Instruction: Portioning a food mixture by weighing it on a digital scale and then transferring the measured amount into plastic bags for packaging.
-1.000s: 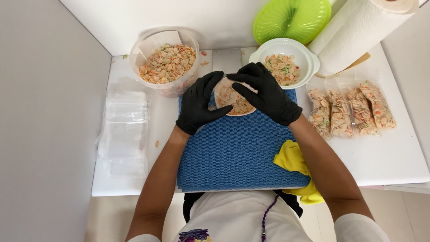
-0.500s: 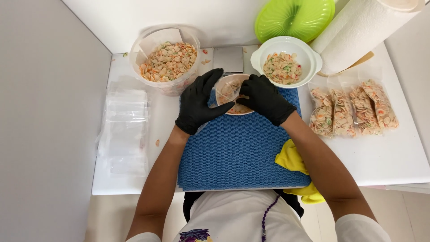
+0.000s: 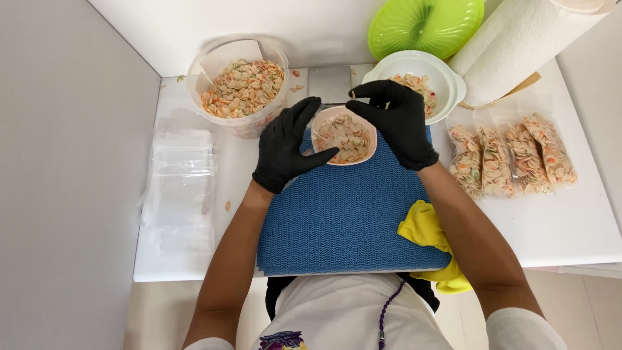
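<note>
Here, gloved hands flank a small bowl (image 3: 343,135) on the blue mat (image 3: 343,220).

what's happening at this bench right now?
A person in black gloves works over a small pink bowl of coloured flakes on a blue mat. The left hand steadies the bowl's side; the right hand hovers over its far rim, fingertips pinched. A clear tub and a white bowl hold more flakes. Filled bags lie to the right, empty bags to the left.
</note>
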